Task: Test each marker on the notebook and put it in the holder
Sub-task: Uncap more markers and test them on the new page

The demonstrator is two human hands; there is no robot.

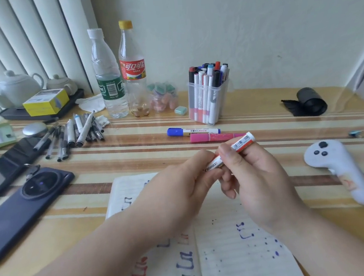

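Note:
Both hands hold one white marker with an orange label (238, 146) above the open notebook (240, 255). My left hand (181, 183) pinches its lower end, which is hidden in the fingers. My right hand (254, 175) grips the barrel, whose upper end points up and right. The notebook pages carry red, blue and dark ink marks. A clear plastic holder (208, 99) with several markers stands beyond. A blue-capped marker (192, 131) and a pink marker (214, 137) lie on the table between holder and hands.
Two plastic bottles (120, 76) stand at the back, with a pile of pens (75, 133) to their left. Two phones (19, 206) lie at the left. A white controller (339, 168) lies at the right, a black roll (309, 102) behind it. A teapot tray sits far left.

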